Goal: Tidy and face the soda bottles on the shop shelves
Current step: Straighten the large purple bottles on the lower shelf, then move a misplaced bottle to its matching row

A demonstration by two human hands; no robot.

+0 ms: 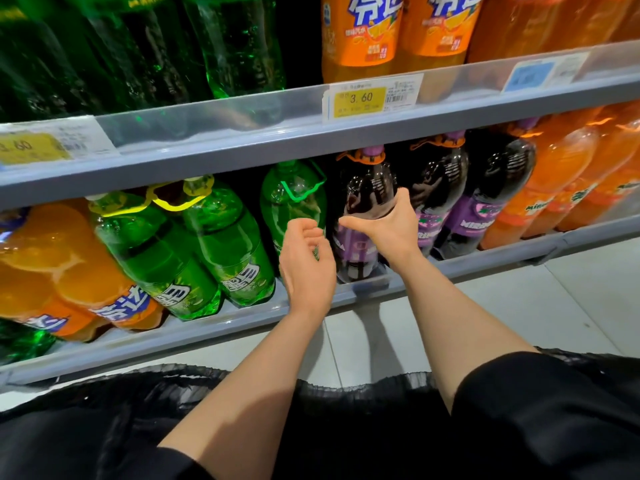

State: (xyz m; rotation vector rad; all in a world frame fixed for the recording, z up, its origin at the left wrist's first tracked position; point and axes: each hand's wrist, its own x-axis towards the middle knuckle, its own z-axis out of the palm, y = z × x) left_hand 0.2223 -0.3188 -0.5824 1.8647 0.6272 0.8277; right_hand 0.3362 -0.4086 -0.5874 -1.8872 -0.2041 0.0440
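On the lower shelf (367, 289), near the middle of its front rail, I see my right hand (388, 223) gripping the shoulder of a dark grape soda bottle (363, 188), thumb stretched out to the left across its front and the fingers (403, 199) wrapped round its right side. That bottle stands upright at the shelf's front edge, purple label partly covered by my palm. My left hand (306, 258) hovers just beside it, in front of a green bottle (291, 195) with a green carry handle; its fingers are loosely curled and hold nothing. Left of that, two green soda bottles (194, 244) with yellow handles lean toward the left, and orange bottles (55, 271) lie against them at the shelf's left end. More grape bottles (485, 188) and orange Mirinda bottles (568, 174) fill the right end. Above, the upper shelf (242, 147) carries a yellow price tag (360, 98) reading 3.60 on its front rail.
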